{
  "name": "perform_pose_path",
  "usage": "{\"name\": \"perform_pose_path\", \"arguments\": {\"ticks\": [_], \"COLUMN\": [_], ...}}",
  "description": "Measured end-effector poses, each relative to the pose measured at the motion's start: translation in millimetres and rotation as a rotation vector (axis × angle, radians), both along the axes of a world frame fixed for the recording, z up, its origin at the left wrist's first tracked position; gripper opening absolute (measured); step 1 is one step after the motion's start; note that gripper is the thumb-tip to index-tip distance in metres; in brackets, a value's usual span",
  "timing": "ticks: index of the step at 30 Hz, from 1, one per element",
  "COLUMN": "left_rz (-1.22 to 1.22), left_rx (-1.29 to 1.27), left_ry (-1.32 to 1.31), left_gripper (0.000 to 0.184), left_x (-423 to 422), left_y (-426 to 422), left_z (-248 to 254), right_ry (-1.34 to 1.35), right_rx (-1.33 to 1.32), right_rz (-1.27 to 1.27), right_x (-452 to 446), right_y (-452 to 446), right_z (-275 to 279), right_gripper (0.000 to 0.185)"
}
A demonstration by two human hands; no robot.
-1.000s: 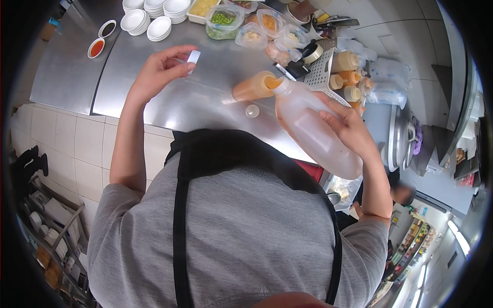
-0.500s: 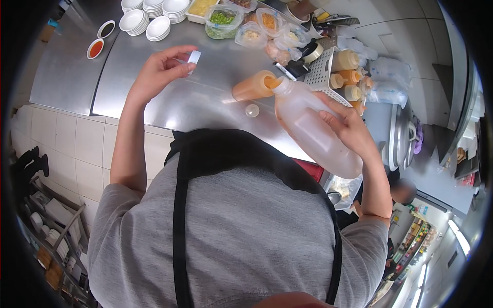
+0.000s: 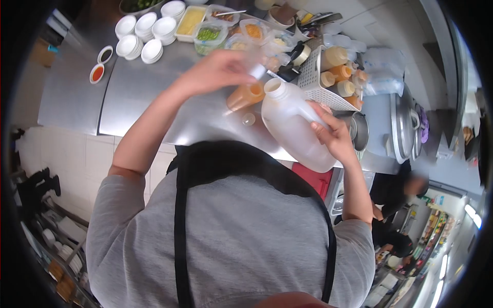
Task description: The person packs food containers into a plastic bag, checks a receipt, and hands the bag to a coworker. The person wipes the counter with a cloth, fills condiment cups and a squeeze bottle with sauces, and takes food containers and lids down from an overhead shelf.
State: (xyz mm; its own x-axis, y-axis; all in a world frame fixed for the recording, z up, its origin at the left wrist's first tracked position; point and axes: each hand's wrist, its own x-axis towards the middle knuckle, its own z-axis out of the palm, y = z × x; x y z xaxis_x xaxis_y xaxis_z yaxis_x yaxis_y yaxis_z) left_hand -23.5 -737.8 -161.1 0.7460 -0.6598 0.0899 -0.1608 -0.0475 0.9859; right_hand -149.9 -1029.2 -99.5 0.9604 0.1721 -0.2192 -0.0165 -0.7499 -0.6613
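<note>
My right hand (image 3: 333, 134) grips the handle of a large translucent plastic jug (image 3: 295, 126). The jug leans over the counter edge, its uncapped mouth up and toward the left. My left hand (image 3: 226, 71) is closed on a small white cap (image 3: 258, 72), blurred by motion, just above and left of the jug's mouth. Below that hand stands an open squeeze bottle (image 3: 246, 97) with orange liquid in it. A small round translucent piece (image 3: 248, 119) lies beside the bottle on the steel counter.
Stacked white dishes (image 3: 146, 25) stand at the back left, near two sauce dishes (image 3: 97, 73). Bags and containers of chopped food (image 3: 209, 35) sit at the back. A white basket (image 3: 321, 94) holds several squeeze bottles. Another person (image 3: 393, 192) is at the right.
My left hand has moved right with the white cap, close to the jug's mouth. The jug has tipped back more upright, and orange liquid no longer runs from it into the bottle.
</note>
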Motion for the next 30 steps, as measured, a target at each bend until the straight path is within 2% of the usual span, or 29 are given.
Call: {"name": "perform_pose_path", "arguments": {"ticks": [1,3,7,10,12,14,15,16,18,19,20,22,23,24,25,26,27,29,30], "left_rz": [-0.083,-0.141,-0.252,-0.364,-0.437,-0.567,-0.643,-0.666,-0.518,-0.488,-0.512,-0.361,-0.399,-0.425,-0.360,-0.290,-0.301,-0.466,-0.505], "left_rx": [0.026,0.078,0.258,0.355,0.393,0.185,0.058,0.064,-0.118,-0.042,-0.039,-0.333,-0.273,-0.268,-0.325,-0.382,-0.386,-0.481,-0.472], "left_ry": [-0.016,-0.068,-0.280,-0.464,-0.570,-0.551,-0.347,-0.360,-0.489,-0.444,-0.450,-0.160,-0.289,-0.293,-0.182,-0.068,-0.031,-0.122,-0.154], "left_gripper": [0.042,0.042,0.041,0.042,0.044,0.044,0.045,0.045,0.047,0.057,0.057,0.057,0.065,0.065,0.070,0.076,0.074,0.073,0.074], "left_x": [2,4,6,-1,-3,1,2,-5,-37,-44,-52,-66,-64,-60,-57,-58,-63,-93,-111], "left_y": [-16,-42,-74,-87,-95,-100,-103,-110,-120,-124,-130,-140,-137,-136,-137,-139,-141,-155,-166], "left_z": [6,18,49,77,87,80,75,71,70,68,64,54,52,46,36,32,30,29,31], "right_ry": [-0.022,0.076,-0.043,-0.120,-0.164,-0.259,-0.281,-0.304,-0.360,-0.399,-0.412,-0.367,-0.378,-0.428,-0.475,-0.483,-0.493,-0.594,-0.591], "right_rx": [0.009,0.340,0.324,0.461,0.503,0.499,0.530,0.562,0.556,0.539,0.542,0.497,0.502,0.628,0.752,0.751,0.675,0.481,0.483], "right_rz": [-0.019,-0.187,-0.273,-0.364,-0.330,-0.337,-0.369,-0.396,-0.420,-0.426,-0.447,-0.473,-0.494,-0.566,-0.635,-0.653,-0.684,-0.674,-0.689], "right_x": [-6,-18,-38,-53,-63,-73,-78,-83,-93,-98,-105,-125,-134,-143,-152,-162,-172,-182,-188], "right_y": [1,8,-1,0,0,-2,0,2,6,9,10,9,8,6,5,5,7,11,11], "right_z": [2,6,-6,-12,-11,-18,-18,-18,-17,-16,-14,-10,-12,-14,-16,-19,-22,-33,-34], "right_gripper": [0.042,0.041,0.042,0.041,0.040,0.040,0.040,0.041,0.039,0.038,0.038,0.039,0.039,0.038,0.037,0.037,0.037,0.037,0.037]}}
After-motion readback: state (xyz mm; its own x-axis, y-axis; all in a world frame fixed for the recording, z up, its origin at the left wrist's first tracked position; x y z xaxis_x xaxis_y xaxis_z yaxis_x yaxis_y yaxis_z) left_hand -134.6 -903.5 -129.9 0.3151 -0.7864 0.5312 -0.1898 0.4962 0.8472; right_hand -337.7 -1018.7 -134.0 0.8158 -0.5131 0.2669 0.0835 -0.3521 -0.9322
